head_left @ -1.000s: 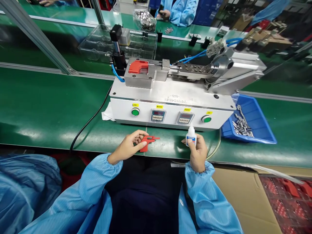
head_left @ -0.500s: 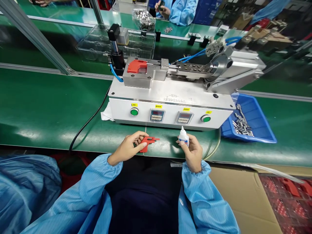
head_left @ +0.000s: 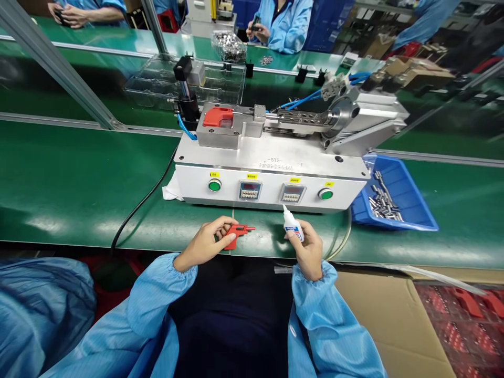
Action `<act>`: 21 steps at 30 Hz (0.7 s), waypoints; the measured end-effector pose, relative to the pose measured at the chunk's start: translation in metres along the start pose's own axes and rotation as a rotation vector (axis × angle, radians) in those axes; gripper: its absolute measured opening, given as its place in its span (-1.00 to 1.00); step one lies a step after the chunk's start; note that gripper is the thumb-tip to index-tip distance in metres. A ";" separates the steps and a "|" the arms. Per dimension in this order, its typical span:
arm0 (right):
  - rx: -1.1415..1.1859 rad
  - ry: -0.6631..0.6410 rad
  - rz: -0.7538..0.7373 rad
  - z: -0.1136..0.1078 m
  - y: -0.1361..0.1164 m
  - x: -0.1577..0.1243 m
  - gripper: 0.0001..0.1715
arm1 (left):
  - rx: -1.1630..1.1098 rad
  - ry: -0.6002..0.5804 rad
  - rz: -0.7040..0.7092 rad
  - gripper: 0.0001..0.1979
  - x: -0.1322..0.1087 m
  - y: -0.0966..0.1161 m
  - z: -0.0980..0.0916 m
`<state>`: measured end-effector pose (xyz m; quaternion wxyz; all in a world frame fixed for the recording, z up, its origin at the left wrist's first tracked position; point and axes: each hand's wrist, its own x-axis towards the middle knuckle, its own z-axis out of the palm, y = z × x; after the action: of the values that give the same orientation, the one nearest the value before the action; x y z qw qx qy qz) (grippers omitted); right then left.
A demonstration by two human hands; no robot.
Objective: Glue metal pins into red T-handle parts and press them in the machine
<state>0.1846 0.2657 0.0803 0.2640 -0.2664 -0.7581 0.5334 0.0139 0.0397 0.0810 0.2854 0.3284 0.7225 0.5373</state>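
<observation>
Between the thumb and fingers of my left hand point(head_left: 208, 240) is a red pistol-shaped plastic part point(head_left: 237, 234), its thin tip pointing right. My right hand point(head_left: 309, 248) grips a small white squeeze bottle point(head_left: 293, 227) with a blue label. The bottle leans left, its narrow nozzle upward, apart from the red part. Both hands are over the front edge of the green bench. Just beyond them stands a metal bench machine point(head_left: 271, 181) with green buttons and two counters. A second red part point(head_left: 218, 117) sits in the machine's metal fixture point(head_left: 218, 139).
A blue bin point(head_left: 419, 202) of metal pins stands right of the machine. A black cable point(head_left: 144, 195) crosses the bench at left. Below right are a cardboard sheet point(head_left: 378, 310) and trays of red parts point(head_left: 468, 325). Co-workers' hands point(head_left: 260, 34) show across the bench.
The bottle has tipped to the left in my right hand. My left hand keeps its hold on the red part. The whole view has shifted slightly.
</observation>
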 end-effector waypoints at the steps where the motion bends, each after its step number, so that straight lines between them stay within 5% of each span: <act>1: 0.000 0.001 0.000 0.000 0.000 0.000 -0.60 | -0.001 -0.001 -0.001 -0.74 0.000 0.000 0.000; 21: 0.021 0.018 0.012 0.004 0.002 -0.001 -0.58 | 0.020 0.004 0.034 -0.75 -0.003 -0.002 0.002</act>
<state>0.1823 0.2631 0.0773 0.2704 -0.2727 -0.7485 0.5406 0.0165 0.0384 0.0792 0.2716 0.3424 0.7228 0.5354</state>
